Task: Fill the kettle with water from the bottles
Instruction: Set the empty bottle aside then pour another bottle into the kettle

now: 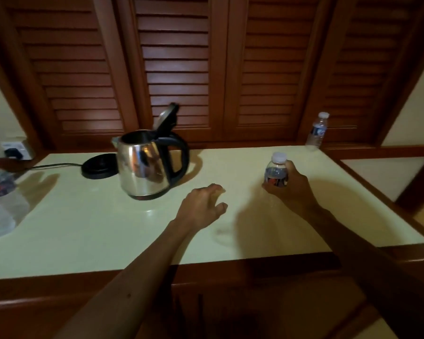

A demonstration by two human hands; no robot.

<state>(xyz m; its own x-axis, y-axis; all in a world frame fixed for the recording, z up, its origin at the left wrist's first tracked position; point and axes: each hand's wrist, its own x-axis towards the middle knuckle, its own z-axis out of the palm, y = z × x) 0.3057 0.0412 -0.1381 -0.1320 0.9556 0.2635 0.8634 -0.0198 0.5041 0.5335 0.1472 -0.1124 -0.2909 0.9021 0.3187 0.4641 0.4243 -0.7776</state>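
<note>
Right now your right hand (290,189) grips a capped water bottle (276,172) standing on the counter (83,228). Your left hand (201,206) hovers with fingers loosely spread, holding nothing. Off its black base (98,166), the steel kettle (148,165) stands to the left, lid (167,117) raised. Another capped bottle (317,129) stands at the far right edge.

Head camera looks forward and down over the countertop (83,228)

Dim, warm light falls from above; soft shadows pool beside the fingers (216,199). Glare streaks the kettle (142,167). Edges bow and blur.
</note>
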